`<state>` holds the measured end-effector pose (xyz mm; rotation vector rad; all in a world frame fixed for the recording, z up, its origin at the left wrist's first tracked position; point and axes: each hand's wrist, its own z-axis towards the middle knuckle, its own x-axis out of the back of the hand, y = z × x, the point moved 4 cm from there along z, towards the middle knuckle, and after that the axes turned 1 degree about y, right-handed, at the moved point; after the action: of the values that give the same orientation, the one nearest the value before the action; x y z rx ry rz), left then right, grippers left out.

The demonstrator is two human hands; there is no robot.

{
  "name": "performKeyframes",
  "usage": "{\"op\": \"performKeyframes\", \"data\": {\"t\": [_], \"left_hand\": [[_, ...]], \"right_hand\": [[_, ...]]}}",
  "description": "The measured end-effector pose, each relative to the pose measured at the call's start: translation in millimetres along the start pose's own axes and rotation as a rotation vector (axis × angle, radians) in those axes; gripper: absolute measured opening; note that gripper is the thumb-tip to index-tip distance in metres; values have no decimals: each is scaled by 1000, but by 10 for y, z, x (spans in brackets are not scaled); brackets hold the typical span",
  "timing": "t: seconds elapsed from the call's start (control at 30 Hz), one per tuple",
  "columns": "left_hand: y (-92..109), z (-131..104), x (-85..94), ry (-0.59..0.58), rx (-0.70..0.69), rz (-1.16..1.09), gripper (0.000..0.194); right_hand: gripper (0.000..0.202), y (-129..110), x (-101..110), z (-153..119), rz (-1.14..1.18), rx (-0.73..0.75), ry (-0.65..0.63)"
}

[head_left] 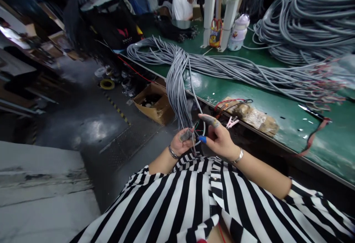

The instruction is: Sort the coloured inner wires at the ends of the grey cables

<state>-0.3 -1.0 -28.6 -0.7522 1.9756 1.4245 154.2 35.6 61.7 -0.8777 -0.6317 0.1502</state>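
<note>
Beside the counter's near edge (pixel 290 141), the left hand (pixel 181 142) pinches slim gray cable (pixel 197 101) ending in multicolored wires (pixel 193 129), right hand (pixel 220 139) spread.

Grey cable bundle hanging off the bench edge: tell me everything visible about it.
The grey cable bundle is many thin, smooth, plastic-looking strands, loosely gathered. It bends over the edge of the green bench and hangs down toward the left hand. One strand curves apart, down toward the right hand. Whether the left hand touches the main bundle is unclear.

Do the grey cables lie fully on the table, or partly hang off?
Partly hanging off: the grey cables bend over the table edge toward the left hand.
</note>
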Motion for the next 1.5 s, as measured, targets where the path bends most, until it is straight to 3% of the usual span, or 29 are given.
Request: {"op": "performKeyframes", "data": {"t": [0.1,0.2,0.33,0.47,0.57,0.7,0.77,0.93,1.03,1.13,1.23,1.33,1.5], "left_hand": [[23,-1,-40,-54,-2,39,47],[30,12,-51,-48,-1,49,48],[-15,43,-49,-51,44,59,43],[-61,63,-18,-46,33,32,29],[-68,59,-17,-68,15,77,27],[-62,45,-59,-116,71,172,36],[-58,43,-68,-120,102,218,38],[-44,55,-63,-170,116,295,41],[-24,63,-78,-198,125,323,45],[-2,62,-130,-245,161,371,48],[27,55,-190,-303,182,430,51],[74,57,-231,-352,185,515,53],[182,94,-347,-488,195,759,53]], "right_hand": [[57,-32,102,-144,-10,17,115],[49,-127,113,-266,1,52,147],[28,-199,12,-272,16,13,99],[14,-107,-57,-182,169,-43,179],[22,7,-98,-161,292,-74,164],[42,81,-122,-202,348,-127,4],[46,43,-94,-210,318,-86,-71],[42,-117,-1,-187,43,174,-197],[42,-118,29,-201,-94,297,-184],[39,-73,58,-223,-127,319,-159],[27,-43,102,-231,-42,267,-156],[15,15,133,-239,117,119,-132],[35,222,36,-301,662,-285,-110]]}}
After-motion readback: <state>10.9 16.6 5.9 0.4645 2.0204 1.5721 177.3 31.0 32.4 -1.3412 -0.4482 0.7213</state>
